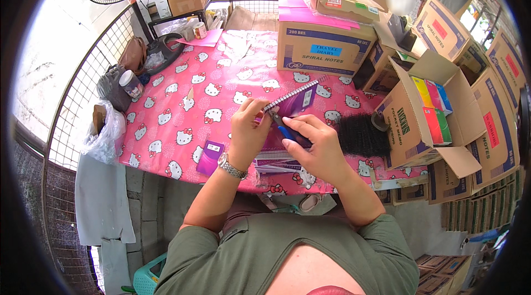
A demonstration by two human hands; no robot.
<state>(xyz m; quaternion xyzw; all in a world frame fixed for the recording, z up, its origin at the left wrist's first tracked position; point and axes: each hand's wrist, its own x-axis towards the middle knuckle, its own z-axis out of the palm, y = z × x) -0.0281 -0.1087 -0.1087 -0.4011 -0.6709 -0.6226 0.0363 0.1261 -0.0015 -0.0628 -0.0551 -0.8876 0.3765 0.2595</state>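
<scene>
My left hand is closed around one end of a purple spiral notebook, which tilts up to the right with its white coil along the upper edge. In my right hand are blue-handled pliers, their jaws at the coil's end near my left fingertips. Below my hands lies a stack of similar purple notebooks, partly covered by the right hand. One more purple notebook rests flat on the table, left of my watch-wearing wrist.
The table has a pink patterned cover. On the right are a black bristly item and an open carton of colourful small pads. A closed carton stands at the back; a plastic bag hangs at the left edge.
</scene>
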